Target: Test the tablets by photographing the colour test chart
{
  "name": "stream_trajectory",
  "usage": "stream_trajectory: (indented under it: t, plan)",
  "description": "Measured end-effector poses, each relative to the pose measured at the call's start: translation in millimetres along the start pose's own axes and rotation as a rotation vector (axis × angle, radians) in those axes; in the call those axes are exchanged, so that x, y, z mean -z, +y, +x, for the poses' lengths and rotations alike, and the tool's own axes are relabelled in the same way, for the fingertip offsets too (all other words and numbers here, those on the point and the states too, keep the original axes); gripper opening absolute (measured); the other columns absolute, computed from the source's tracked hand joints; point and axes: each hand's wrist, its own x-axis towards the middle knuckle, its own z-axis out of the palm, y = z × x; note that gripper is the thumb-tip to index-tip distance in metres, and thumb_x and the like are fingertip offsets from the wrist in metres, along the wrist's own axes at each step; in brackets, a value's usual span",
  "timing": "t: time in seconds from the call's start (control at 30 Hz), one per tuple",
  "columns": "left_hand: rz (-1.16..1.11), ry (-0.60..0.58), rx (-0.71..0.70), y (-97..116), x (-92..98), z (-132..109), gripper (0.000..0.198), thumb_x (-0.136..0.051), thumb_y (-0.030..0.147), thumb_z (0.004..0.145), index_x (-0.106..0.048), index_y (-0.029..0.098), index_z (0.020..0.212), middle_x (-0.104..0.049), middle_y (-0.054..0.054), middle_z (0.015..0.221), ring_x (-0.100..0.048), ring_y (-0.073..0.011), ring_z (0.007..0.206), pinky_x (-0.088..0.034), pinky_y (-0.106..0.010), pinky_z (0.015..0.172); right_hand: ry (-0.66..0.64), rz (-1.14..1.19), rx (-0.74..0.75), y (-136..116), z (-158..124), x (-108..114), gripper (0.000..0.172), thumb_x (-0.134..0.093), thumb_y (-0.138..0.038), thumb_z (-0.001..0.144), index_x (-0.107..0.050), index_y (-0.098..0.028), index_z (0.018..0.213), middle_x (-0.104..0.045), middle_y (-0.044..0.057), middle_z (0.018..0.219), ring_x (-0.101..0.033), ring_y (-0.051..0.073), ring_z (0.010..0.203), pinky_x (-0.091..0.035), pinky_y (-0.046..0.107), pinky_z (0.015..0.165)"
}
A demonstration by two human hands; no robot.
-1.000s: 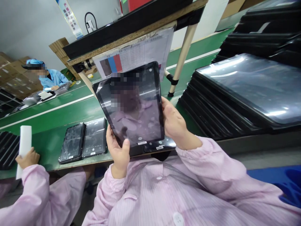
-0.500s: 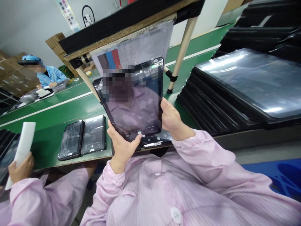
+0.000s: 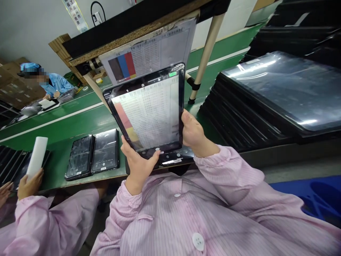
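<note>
A black tablet (image 3: 149, 113) is held up, tilted, in both of my hands. Its lit screen shows a camera picture of the printed sheet (image 3: 151, 53) that hangs behind it. My left hand (image 3: 140, 163) grips the lower left corner, thumb on the front near the round button at the bottom of the screen. Closed round the right edge is my right hand (image 3: 194, 133). Below the raised tablet, another tablet (image 3: 177, 158) lies on the green bench (image 3: 55, 153), partly hidden. Two more piles of tablets (image 3: 105, 151) lie side by side to the left.
On the right stands a tall stack of black trays (image 3: 255, 106) with clear film on top. A shelf frame (image 3: 207, 53) rises in front. At left, a co-worker's hand (image 3: 30, 185) holds a white object (image 3: 37, 156). Across the bench sits a person in blue (image 3: 57, 83).
The tablet's screen has gone from a dark, mirror-like surface to a bright camera picture of the sheet. My hands have barely moved. The co-worker's white object has shifted right.
</note>
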Motion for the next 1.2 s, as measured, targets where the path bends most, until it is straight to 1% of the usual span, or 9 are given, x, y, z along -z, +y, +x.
stream_trajectory:
  t: [0.23,0.43,0.57,0.63,0.77,0.87,1.0,1.1,1.2]
  plan:
    - [0.037,0.005,0.011,-3,-3.4,-3,0.126,-0.078,0.058,0.075,0.004,0.013,0.159,-0.025,-0.030,0.151,-0.026,-0.0446,0.147,-0.028,-0.067,0.116,-0.007,-0.030,-0.009,2,-1,0,0.084,-0.015,-0.088,0.089,-0.059,-0.036,0.140,-0.072,0.007,0.123,-0.063,0.031,0.126,-0.056,0.053,0.094]
    - [0.009,0.009,-0.021,-2,-4.0,-3,0.132,-0.078,0.065,0.071,0.005,0.013,0.160,-0.023,-0.031,0.153,-0.024,-0.0456,0.147,-0.026,-0.069,0.116,-0.043,0.057,-0.060,3,-1,0,0.084,-0.022,-0.091,0.085,-0.058,-0.037,0.140,-0.068,0.005,0.132,-0.058,0.034,0.132,-0.055,0.056,0.096]
    - [-0.048,0.034,-0.022,-4,-4.7,-4,0.125,-0.078,0.064,0.072,-0.005,0.012,0.159,-0.028,-0.030,0.150,-0.028,-0.0433,0.146,-0.029,-0.065,0.117,-0.053,0.140,-0.075,2,0,-1,0.079,-0.031,-0.090,0.084,-0.061,-0.038,0.136,-0.067,0.003,0.135,-0.056,0.033,0.134,-0.053,0.056,0.099]
    - [-0.190,0.035,-0.001,-8,-2.8,-2,0.115,-0.078,0.063,0.073,-0.015,0.013,0.156,-0.034,-0.027,0.147,-0.036,-0.0393,0.144,-0.034,-0.058,0.117,-0.071,0.213,-0.076,2,-1,-2,0.075,-0.037,-0.087,0.084,-0.063,-0.037,0.133,-0.067,0.002,0.135,-0.056,0.033,0.134,-0.053,0.055,0.102]
    - [-0.737,0.041,0.231,-22,7.9,10,0.063,-0.058,0.062,0.091,-0.046,0.023,0.139,-0.060,-0.013,0.127,-0.063,-0.0230,0.118,-0.050,-0.039,0.105,-0.133,0.338,-0.091,-5,-9,-2,0.073,-0.041,-0.081,0.089,-0.058,-0.032,0.141,-0.062,0.002,0.143,-0.051,0.031,0.140,-0.047,0.053,0.113]
    - [-1.091,0.022,0.508,-29,15.1,19,0.038,-0.060,0.053,0.093,-0.063,0.032,0.125,-0.070,-0.003,0.123,-0.067,-0.0163,0.112,-0.053,-0.030,0.099,-0.191,0.309,0.040,-17,-15,0,0.072,-0.041,-0.074,0.095,-0.041,-0.034,0.155,-0.042,-0.003,0.160,-0.032,0.024,0.152,-0.028,0.047,0.128]
    - [-1.278,0.008,0.716,-26,14.9,19,0.041,-0.075,0.042,0.085,-0.068,0.041,0.125,-0.070,0.004,0.133,-0.066,-0.0156,0.119,-0.054,-0.029,0.098,-0.272,0.114,0.298,-36,-12,9,0.076,-0.035,-0.070,0.099,-0.014,-0.037,0.164,-0.010,-0.013,0.169,-0.006,0.021,0.158,-0.011,0.043,0.132]
    - [-1.305,-0.002,0.759,-20,11.4,14,0.045,-0.079,0.045,0.080,-0.069,0.041,0.124,-0.071,0.003,0.132,-0.068,-0.0169,0.118,-0.055,-0.030,0.098,-0.296,0.012,0.412,-43,-6,18,0.072,-0.032,-0.065,0.102,-0.009,-0.036,0.164,-0.010,-0.013,0.169,-0.002,0.022,0.158,-0.007,0.044,0.131]
    - [-1.276,0.017,0.786,-17,10.0,9,0.047,-0.083,0.049,0.075,-0.072,0.039,0.120,-0.073,0.001,0.130,-0.070,-0.0166,0.114,-0.055,-0.029,0.099,-0.287,-0.069,0.462,-40,-2,23,0.071,-0.034,-0.059,0.104,-0.007,-0.034,0.165,-0.010,-0.009,0.169,-0.009,0.023,0.158,-0.011,0.045,0.131]
